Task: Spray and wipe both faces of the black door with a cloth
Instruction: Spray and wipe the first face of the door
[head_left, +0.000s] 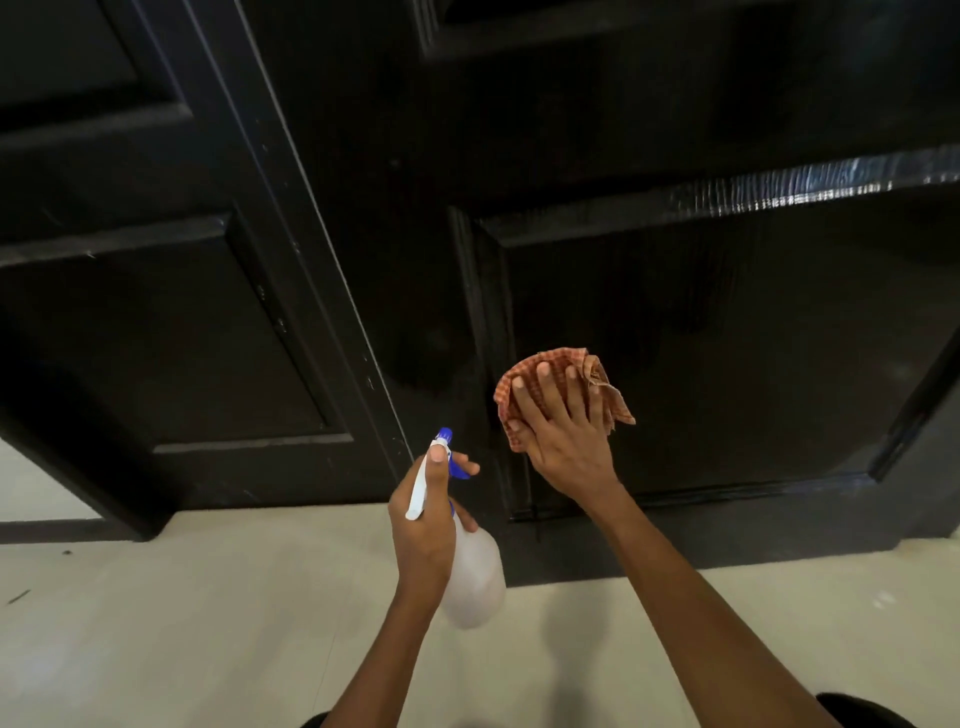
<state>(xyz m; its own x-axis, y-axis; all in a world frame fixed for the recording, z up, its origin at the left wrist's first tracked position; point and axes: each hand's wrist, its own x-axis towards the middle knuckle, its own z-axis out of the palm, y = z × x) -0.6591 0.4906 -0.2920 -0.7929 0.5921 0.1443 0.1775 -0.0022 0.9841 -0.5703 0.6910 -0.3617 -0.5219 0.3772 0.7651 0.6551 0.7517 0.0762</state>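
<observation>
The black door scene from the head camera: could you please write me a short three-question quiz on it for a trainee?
1. True or false: the right hand presses the checked cloth flat against the black door.
2. What does the left hand grip?
A. a sponge
B. the spray bottle
C. a door handle
3. Fill in: the cloth lies on the door's ____ panel, upper or lower.

Key: 1 true; 2 B; 3 lower.
</observation>
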